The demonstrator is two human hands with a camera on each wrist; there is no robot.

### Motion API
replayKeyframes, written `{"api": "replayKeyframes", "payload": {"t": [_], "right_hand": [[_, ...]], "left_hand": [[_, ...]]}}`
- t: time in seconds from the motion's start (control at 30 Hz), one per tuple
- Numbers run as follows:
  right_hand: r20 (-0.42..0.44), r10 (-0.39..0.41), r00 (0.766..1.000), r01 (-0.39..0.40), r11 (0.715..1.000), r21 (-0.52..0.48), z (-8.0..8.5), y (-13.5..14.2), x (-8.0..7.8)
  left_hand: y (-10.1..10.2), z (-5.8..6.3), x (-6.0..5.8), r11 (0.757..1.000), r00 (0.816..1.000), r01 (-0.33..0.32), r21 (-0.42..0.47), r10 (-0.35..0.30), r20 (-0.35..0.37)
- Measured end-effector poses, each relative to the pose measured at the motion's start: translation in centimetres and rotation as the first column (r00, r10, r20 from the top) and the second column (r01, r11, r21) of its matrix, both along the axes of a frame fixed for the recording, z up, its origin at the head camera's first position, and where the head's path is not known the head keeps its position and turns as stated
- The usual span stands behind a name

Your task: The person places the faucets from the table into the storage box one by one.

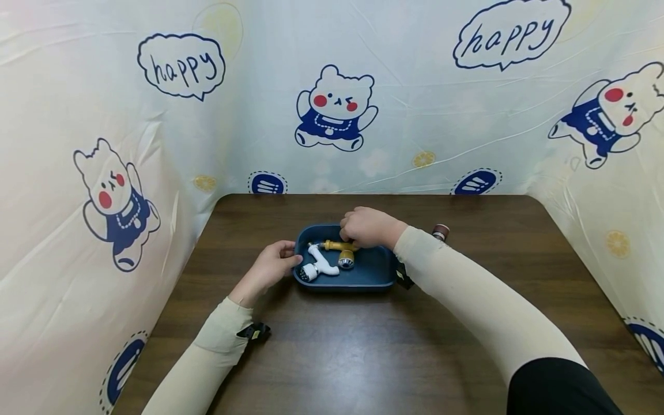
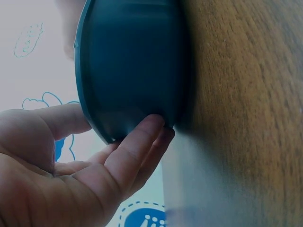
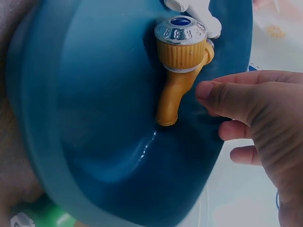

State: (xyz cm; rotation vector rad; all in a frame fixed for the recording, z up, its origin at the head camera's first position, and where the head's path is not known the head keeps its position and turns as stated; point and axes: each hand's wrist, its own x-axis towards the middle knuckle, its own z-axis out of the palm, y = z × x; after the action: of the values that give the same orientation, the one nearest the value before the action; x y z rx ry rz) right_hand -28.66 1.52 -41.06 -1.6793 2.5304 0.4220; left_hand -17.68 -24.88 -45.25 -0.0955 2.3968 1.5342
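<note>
A dark blue plastic basin (image 1: 370, 279) stands on the table. Inside it lie a white plastic tap (image 1: 323, 262) on the left and a yellow tap (image 1: 346, 259) with a silver-capped handle nearer the middle. My left hand (image 1: 271, 266) holds the basin's left end, thumb at the rim and fingers against the outer wall, as the left wrist view shows. Over the far rim hangs my right hand (image 1: 370, 226), fingers loosely bent. In the right wrist view its thumb (image 3: 204, 90) is close beside the yellow tap (image 3: 177, 90), with a small gap between them and nothing visible in the fingers.
Beyond my right forearm a brown-topped object (image 1: 441, 231) stands on the table, partly hidden by the sleeve. Something green (image 3: 52, 217) shows at the lower left of the right wrist view. A patterned curtain (image 1: 404, 115) surrounds the wooden table (image 1: 321, 357) at the back and sides.
</note>
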Motion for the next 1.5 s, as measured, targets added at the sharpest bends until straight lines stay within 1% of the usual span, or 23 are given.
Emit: {"api": "replayKeyframes", "payload": {"t": [0.33,0.63,0.87,1.07,1.23,1.5], "right_hand": [[0.031,-0.017,0.999,0.019,0.999,-0.036,0.7,0.5,0.7],[0.002,-0.068,0.998,0.068,0.997,-0.041,1.5,1.5,0.9],[0.011,-0.131,0.991,0.131,0.987,-0.093,2.1,2.3,1.0],[0.007,-0.129,0.992,0.129,0.985,-0.119,2.2,2.9,1.6],[-0.022,-0.131,0.991,0.127,0.981,-0.147,2.1,3.5,2.0],[-0.01,-0.161,0.987,0.157,0.972,-0.174,1.4,4.4,2.6]], "left_hand": [[0.1,-0.2,-0.1,1.0,1.0,-0.01,0.002,0.01,-0.002],[0.1,-0.2,-0.1,1.0,1.0,-0.011,0.01,0.011,-0.004],[0.1,-0.2,-0.2,1.0,1.0,-0.016,0.011,0.016,0.0],[0.1,-0.3,-0.1,1.0,1.0,-0.021,0.016,0.021,0.019],[0.0,-0.4,-0.2,0.999,1.0,-0.025,0.021,0.025,0.017],[0.1,-0.1,0.0,1.0,1.0,-0.021,0.023,0.021,0.016]]}}
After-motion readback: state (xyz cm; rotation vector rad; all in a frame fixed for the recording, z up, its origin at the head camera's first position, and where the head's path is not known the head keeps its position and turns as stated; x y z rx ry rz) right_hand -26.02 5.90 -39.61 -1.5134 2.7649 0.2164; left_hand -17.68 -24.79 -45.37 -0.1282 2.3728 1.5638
